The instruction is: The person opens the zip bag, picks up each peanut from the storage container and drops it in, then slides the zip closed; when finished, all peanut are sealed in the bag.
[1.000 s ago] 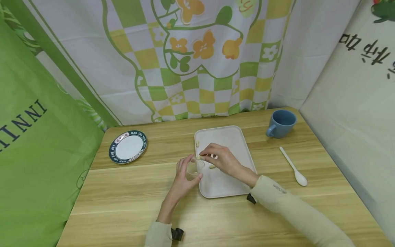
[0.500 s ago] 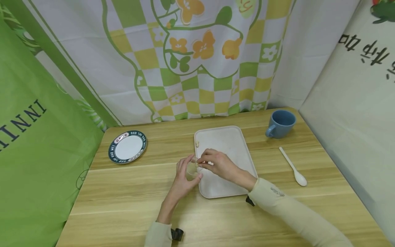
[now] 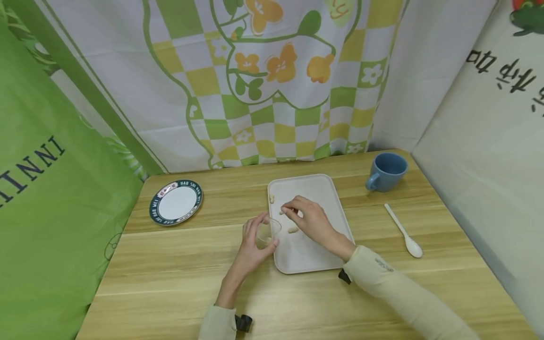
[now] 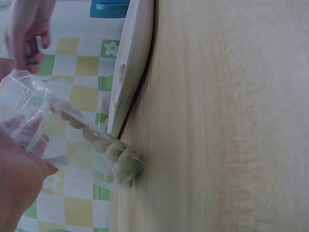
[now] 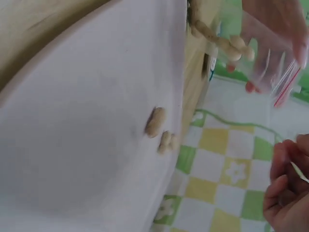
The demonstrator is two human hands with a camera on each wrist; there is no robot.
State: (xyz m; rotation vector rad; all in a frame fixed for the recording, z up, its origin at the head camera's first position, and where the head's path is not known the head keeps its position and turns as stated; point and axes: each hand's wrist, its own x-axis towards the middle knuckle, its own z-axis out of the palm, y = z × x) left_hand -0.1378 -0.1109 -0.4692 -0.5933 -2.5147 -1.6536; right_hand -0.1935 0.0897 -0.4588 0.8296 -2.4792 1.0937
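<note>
My left hand grips a clear zip bag by its mouth, at the left edge of a pale tray. Inside, several peanuts lie toward the bottom, as the left wrist view shows. My right hand is over the tray, just right of the bag. Its thumb and fingers are loosely bent, with a gap and nothing seen between them in the right wrist view. On the tray, one peanut lies below that hand, another by the left rim, and a small one near the fingertips.
A white plate with a dark patterned rim stands at the back left of the wooden table. On the right are a blue mug and a white spoon. A patterned curtain hangs behind the table.
My right hand brought a peanut to the bag's mouth, then drew back to the right over the tray with nothing visible in its fingers. My left hand and the bag stayed in place.
</note>
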